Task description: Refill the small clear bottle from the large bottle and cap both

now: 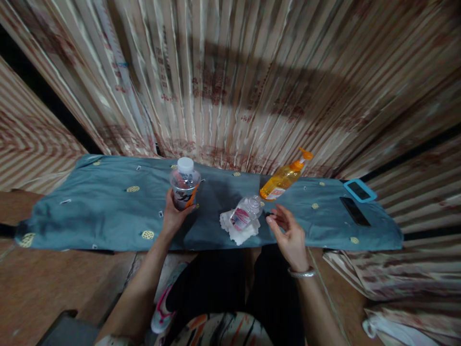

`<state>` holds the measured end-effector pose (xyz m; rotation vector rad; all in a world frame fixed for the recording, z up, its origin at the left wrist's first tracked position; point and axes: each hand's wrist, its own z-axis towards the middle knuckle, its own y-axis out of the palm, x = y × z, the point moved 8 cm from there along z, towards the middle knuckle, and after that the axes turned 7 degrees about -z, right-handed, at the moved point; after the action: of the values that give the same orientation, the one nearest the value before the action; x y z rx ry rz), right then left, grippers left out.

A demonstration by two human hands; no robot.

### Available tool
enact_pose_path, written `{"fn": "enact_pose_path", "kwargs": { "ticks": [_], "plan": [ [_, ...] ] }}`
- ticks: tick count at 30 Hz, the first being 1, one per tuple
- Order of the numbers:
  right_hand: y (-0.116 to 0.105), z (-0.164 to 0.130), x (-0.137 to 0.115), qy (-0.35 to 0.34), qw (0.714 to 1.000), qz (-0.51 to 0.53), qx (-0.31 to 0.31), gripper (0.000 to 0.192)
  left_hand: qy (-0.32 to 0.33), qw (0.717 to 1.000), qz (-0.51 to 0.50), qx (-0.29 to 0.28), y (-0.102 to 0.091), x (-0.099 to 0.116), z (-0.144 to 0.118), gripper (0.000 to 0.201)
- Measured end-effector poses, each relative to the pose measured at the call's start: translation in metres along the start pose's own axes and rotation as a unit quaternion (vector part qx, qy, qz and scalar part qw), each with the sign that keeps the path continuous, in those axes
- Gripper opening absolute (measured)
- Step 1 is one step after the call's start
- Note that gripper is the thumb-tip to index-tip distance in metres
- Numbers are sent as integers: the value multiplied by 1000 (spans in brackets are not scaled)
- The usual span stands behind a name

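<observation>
My left hand (175, 214) is wrapped round the lower part of a clear plastic bottle (185, 185) with a white cap and a black and orange label. The bottle stands upright over the cloth. My right hand (288, 234) is low at the right, thumb and fingers curled together; a small dark thing shows at the fingertips, too small to name. Left of that hand, a second clear bottle (245, 214) with a pink and white label leans over a crumpled white tissue (240, 234). An orange pump bottle (283, 181) is just beyond my right hand.
A blue-green cloth with pineapple prints (118, 206) covers the narrow table. At its right end lie a light-blue framed device (360, 191) and a black phone (355, 211). A pleated printed curtain (230, 86) hangs right behind the table's far edge.
</observation>
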<state>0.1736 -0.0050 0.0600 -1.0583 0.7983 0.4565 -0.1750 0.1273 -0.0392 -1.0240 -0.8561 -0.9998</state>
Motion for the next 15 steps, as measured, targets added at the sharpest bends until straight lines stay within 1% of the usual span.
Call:
{"fn": "enact_pose_path", "kwargs": {
  "ticks": [3,4,6,9,11,13,14,15],
  "plan": [
    [14,0,8,1,1000,12,-14,56,-26,998,-47,20,-2,-7,-2,93],
    [17,0,9,0,1000,15,-17,57,-24,998,-49,18,-2,-8,-3,93],
    [22,0,9,-5,1000,14,-22,59,-16,999,-39,25,-4,-8,-9,94],
    [23,2,13,-11,1000,6,-22,58,-17,998,-6,68,-17,-7,-28,100],
    [17,4,27,-3,1000,-19,-4,55,-22,995,10,97,-26,-5,-48,99],
    [8,9,50,18,997,-79,19,53,-11,993,25,111,-32,4,-69,94],
    [6,11,63,30,992,-122,22,53,-5,994,29,110,-31,9,-78,91],
    [5,15,76,40,984,-170,15,54,0,995,29,93,-26,15,-85,88]
  ]
}}
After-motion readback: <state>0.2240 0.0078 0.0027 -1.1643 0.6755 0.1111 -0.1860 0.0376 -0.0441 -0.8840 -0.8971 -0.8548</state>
